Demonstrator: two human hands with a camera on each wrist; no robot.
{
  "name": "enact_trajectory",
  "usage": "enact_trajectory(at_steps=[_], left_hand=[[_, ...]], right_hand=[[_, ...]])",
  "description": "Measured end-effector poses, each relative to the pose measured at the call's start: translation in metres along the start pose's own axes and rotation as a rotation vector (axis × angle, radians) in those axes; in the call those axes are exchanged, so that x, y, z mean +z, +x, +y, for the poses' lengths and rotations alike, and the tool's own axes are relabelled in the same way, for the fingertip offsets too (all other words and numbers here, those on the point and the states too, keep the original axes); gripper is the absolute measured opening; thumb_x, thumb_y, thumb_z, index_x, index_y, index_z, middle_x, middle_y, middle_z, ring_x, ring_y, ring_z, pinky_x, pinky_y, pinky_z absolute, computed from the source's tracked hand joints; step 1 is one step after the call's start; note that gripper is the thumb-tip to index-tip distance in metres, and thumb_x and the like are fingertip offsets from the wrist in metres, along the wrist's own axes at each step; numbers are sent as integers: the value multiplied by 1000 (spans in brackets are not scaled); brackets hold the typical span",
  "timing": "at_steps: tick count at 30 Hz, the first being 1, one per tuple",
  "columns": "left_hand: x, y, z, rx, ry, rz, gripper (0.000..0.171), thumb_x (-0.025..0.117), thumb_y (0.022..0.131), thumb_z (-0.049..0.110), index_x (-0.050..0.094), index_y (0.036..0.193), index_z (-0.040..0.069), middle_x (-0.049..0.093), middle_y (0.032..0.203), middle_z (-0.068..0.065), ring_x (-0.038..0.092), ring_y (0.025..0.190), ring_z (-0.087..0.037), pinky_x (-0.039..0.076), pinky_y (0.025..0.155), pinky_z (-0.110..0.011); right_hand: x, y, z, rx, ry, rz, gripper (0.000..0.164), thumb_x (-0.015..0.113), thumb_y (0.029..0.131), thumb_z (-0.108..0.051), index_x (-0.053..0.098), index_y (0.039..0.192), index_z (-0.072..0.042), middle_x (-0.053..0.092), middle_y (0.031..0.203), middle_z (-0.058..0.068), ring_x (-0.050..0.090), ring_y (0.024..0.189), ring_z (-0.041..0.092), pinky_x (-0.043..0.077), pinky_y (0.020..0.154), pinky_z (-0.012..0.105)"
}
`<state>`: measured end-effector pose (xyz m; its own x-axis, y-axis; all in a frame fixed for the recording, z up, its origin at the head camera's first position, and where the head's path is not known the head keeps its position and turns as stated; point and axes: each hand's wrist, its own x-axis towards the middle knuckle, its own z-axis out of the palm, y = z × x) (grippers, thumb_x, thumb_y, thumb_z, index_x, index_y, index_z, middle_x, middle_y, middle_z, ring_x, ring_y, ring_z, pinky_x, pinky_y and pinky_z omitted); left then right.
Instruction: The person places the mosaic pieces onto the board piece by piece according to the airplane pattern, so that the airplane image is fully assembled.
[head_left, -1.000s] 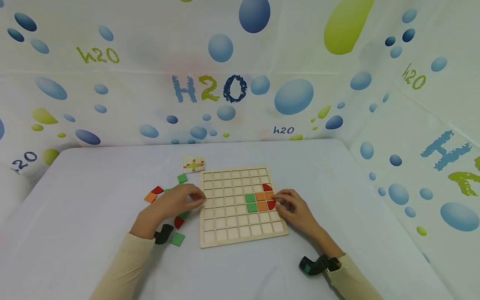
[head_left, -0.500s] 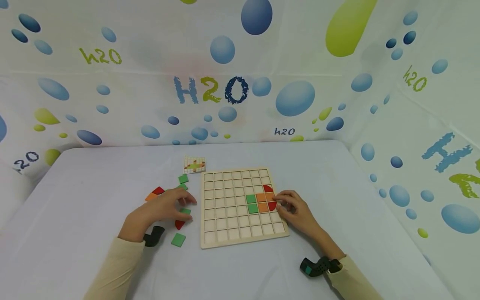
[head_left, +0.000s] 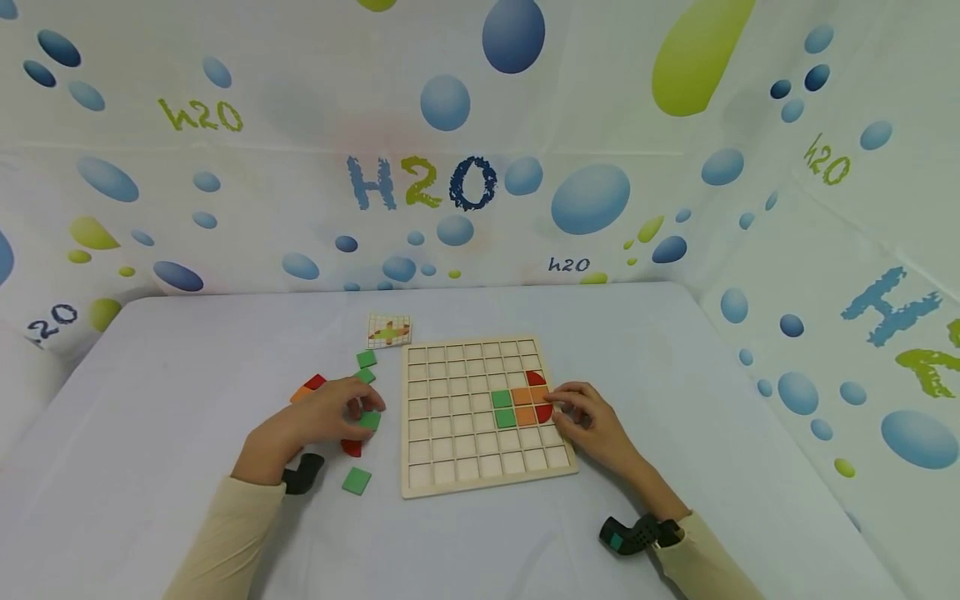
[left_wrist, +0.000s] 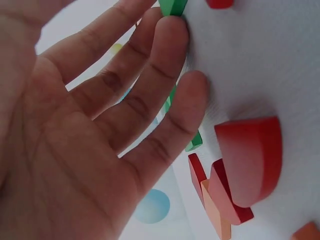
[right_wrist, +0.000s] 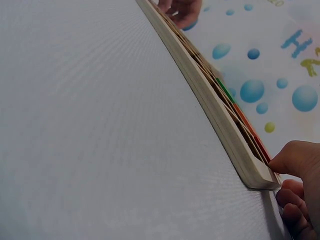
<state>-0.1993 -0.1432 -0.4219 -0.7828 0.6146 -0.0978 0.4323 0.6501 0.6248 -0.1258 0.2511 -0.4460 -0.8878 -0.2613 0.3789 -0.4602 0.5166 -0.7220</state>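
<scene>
Left of the wooden grid board (head_left: pixel 442 433), my left hand (head_left: pixel 318 417) pinches a green square tile (head_left: pixel 370 420) between thumb and fingertips, low over the table. In the left wrist view, that green tile (left_wrist: pixel 173 6) shows at the top by the fingertips, while the thumb tip is out of frame. A red rounded tile (head_left: pixel 351 448) lies just below this hand. My right hand (head_left: pixel 592 421) holds the board's right edge, thumb on top and other fingers curled beside it in the right wrist view. Green, orange and red tiles (head_left: pixel 522 396) sit in the board's right-hand cells.
A small pattern card (head_left: pixel 388 331) lies beyond the board's far left corner. More green tiles (head_left: pixel 366 358) lie left of the board, one green tile (head_left: pixel 357 481) nearer me. Red and orange tiles (head_left: pixel 306 390) are partly hidden behind my left hand. A patterned sheet (head_left: pixel 300 167) hangs behind the table.
My left hand has moved left from the board's edge to the loose tiles and taken hold of a green tile. The red tile below it has shifted slightly left. My right hand stays put.
</scene>
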Motion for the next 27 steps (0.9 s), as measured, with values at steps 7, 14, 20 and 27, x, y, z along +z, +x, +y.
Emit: enact_trajectory(at_steps=[7,14,20,27], left_hand=[[1,2,-1,-8,26,28,24,78,80,11,69,102,6,61,93,1,53,84,-16,48,71,-28],[0,4,-2,24,49,48,22,78,80,14,69,98,8,63,91,2,55,81,-14,49,71,-28],[0,6,1,19,65,52,20,77,81,16,69,97,9,62,90,2,55,80,-13,49,69,-27],[-1,10,8,11,41,43,22,76,83,16,69,101,7,64,93,2,58,82,-13,50,68,-26]], right_hand=[[0,0,-1,-2,2,4,26,64,87,8,65,113,11,56,114,28,52,83,35,45,67,30],[0,0,-2,-6,-1,10,26,65,87,8,65,113,11,56,114,28,52,83,34,45,66,30],[-1,1,-3,-13,1,11,26,64,87,9,65,113,11,56,114,29,52,83,33,46,66,31],[-1,1,-1,-4,-5,2,26,64,88,8,65,114,10,56,115,28,53,84,33,45,67,28]])
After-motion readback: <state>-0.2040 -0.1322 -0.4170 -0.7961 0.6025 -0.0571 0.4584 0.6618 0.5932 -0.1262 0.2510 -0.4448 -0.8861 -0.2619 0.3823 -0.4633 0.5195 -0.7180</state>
